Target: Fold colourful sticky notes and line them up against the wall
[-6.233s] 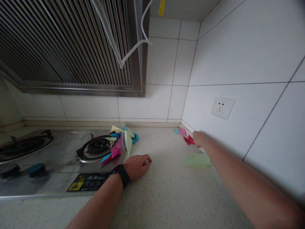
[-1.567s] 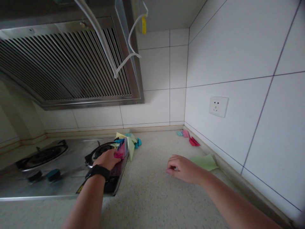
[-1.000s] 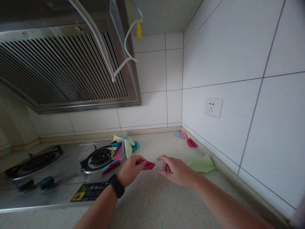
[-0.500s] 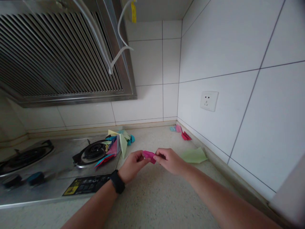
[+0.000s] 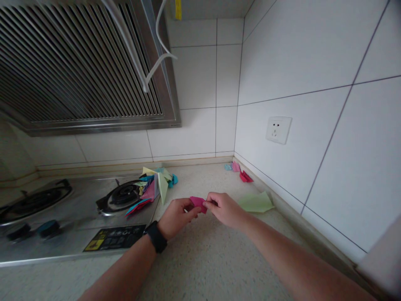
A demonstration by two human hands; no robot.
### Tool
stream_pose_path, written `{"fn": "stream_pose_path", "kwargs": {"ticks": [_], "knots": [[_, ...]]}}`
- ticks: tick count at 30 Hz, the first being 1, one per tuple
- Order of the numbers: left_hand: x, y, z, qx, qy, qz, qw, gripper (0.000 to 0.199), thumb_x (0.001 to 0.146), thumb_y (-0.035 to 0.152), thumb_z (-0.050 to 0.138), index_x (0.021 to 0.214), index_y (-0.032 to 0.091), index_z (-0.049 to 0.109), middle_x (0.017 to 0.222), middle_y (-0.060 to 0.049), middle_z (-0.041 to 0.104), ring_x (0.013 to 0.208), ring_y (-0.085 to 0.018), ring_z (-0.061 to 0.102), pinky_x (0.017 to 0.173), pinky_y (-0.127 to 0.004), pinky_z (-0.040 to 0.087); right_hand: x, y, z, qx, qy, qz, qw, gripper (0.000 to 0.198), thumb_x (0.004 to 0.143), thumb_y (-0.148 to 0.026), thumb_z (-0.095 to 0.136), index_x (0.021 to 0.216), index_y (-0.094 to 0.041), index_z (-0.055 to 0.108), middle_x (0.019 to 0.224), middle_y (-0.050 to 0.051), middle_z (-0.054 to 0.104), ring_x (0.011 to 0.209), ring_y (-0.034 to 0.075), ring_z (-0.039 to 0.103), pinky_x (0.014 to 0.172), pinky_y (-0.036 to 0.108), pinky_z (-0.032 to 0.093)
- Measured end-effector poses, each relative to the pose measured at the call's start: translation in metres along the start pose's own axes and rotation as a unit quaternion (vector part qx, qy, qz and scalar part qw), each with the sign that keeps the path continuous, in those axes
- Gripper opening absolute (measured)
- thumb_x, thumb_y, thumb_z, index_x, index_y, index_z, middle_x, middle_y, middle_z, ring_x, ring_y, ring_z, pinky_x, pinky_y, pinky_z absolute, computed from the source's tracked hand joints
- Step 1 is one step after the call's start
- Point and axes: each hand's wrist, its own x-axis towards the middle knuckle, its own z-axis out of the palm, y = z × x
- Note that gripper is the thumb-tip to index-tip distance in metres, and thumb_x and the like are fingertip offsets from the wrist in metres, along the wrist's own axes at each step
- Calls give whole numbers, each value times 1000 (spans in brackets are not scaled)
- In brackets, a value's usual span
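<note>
A small folded piece of magenta paper (image 5: 198, 202) is held between my two hands, above the speckled countertop (image 5: 200, 259). My left hand (image 5: 178, 215) pinches its left side with thumb and fingers; a dark watch band is on that wrist. At the paper's right edge, my right hand (image 5: 224, 207) grips it between thumb and forefinger. Behind the right hand lies a pale green sheet of paper (image 5: 257, 202). The far folds of the magenta paper are partly covered by my fingers.
Folded coloured papers (image 5: 152, 188) are heaped at the right burner of the gas stove (image 5: 75, 221). A red folded paper boat (image 5: 246, 176) and small pink and blue folded papers (image 5: 233, 166) sit by the right wall. A range hood (image 5: 94, 125) overhangs the stove.
The magenta paper has turned slightly in my fingers and shows a flatter face. Both hands stay on it, and the camera view has shifted a little.
</note>
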Motion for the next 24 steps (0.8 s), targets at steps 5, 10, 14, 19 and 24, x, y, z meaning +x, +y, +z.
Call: {"fn": "stream_pose_path", "kwargs": {"ticks": [5, 10, 14, 19, 24], "knots": [[0, -2, -3, -76, -36, -17, 996, 36, 87, 43, 52, 98, 13, 69, 92, -10, 71, 62, -12, 61, 50, -20, 42, -2, -3, -2, 56, -50, 20, 997, 34, 90, -44, 49, 71, -17, 53, 56, -3, 50, 53, 9, 43, 49, 20, 28], [-1, -2, -4, -114, -53, -27, 992, 39, 84, 46, 56, 101, 12, 66, 96, -11, 70, 66, -13, 64, 50, -19, 41, -1, 0, 1, 152, -71, 53, 984, 34, 89, -46, 49, 74, -16, 55, 60, -2, 54, 50, 8, 44, 48, 19, 31], [-1, 0, -3, -106, -74, -33, 991, 43, 79, 48, 62, 102, 12, 64, 94, -10, 68, 67, -13, 63, 49, -18, 40, 0, 0, 3, 206, -77, 65, 973, 33, 89, -46, 49, 79, -16, 57, 62, -2, 54, 48, 8, 43, 45, 19, 30], [2, -6, -2, -61, -43, -40, 996, 38, 83, 48, 56, 91, 12, 64, 83, -6, 67, 61, -12, 60, 47, -19, 38, -2, -4, 4, 160, -50, 10, 986, 28, 86, -41, 54, 75, -16, 59, 62, -2, 54, 55, 9, 45, 51, 20, 32], [0, -5, -1, 11, 9, -26, 1000, 47, 87, 54, 46, 73, 13, 62, 64, -3, 63, 56, -13, 57, 52, -22, 41, 5, 5, -4, 81, 25, 29, 996, 30, 87, -40, 52, 71, -16, 60, 60, -1, 57, 54, 10, 46, 52, 21, 31]]}}
